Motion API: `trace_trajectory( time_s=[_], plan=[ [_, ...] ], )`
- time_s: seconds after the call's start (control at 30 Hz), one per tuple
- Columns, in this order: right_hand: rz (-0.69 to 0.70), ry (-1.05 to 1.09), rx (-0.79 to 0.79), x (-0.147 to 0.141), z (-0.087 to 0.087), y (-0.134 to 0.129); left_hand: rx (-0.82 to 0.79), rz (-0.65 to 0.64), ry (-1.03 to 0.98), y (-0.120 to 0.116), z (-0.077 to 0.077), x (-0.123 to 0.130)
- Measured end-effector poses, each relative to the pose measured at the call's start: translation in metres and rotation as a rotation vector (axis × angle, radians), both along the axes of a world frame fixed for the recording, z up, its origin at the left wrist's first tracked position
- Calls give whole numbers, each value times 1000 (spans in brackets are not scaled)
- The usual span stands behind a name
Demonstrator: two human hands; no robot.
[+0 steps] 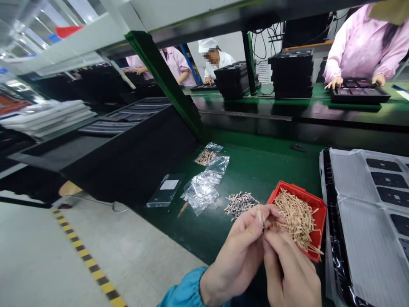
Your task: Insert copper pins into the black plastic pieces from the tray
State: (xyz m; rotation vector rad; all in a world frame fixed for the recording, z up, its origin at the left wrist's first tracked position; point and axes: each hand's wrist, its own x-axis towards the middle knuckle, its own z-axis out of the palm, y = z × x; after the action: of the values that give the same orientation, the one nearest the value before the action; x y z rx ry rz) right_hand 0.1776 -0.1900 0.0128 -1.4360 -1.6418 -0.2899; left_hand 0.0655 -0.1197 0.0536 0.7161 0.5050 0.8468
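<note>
My left hand (pixel 236 251) and my right hand (pixel 290 264) meet over the front of the green table, fingertips pinched together. A tiny dark bit shows between the fingertips, too small to name. Just beyond them stands a red bin (pixel 322 209), heaped with thin tan strips (pixel 295 213); my hands hide its near left corner. Left of the bin, a loose pile of small dark-and-tan pieces (pixel 240 204) lies on the table, close behind my left hand.
Clear plastic bags (pixel 201 189) lie on the green table (pixel 255 157), one bag (pixel 205 157) holding small tan pieces. On the right is a tray (pixel 354 221) with black flat parts. A co-worker (pixel 358 47) handles a black tray (pixel 359 96) across the bench; black trays (pixel 291 76) are stacked nearby.
</note>
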Motion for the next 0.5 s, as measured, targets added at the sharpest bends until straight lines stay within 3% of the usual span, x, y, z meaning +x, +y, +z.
trace_trajectory(
  time_s=[0.1,0.23,0.37,0.5],
  plan=[
    [64,145,-44,-1,3,-2,158,106,70,-1,-1,4],
    [89,430,-105,-12,10,-6,555,336,173,2,-9,2],
    [99,559,-133,-22,12,-9,898,491,230,8,-14,-4],
    [83,584,-105,-25,12,-10,1097,502,268,14,-11,-10]
  ],
)
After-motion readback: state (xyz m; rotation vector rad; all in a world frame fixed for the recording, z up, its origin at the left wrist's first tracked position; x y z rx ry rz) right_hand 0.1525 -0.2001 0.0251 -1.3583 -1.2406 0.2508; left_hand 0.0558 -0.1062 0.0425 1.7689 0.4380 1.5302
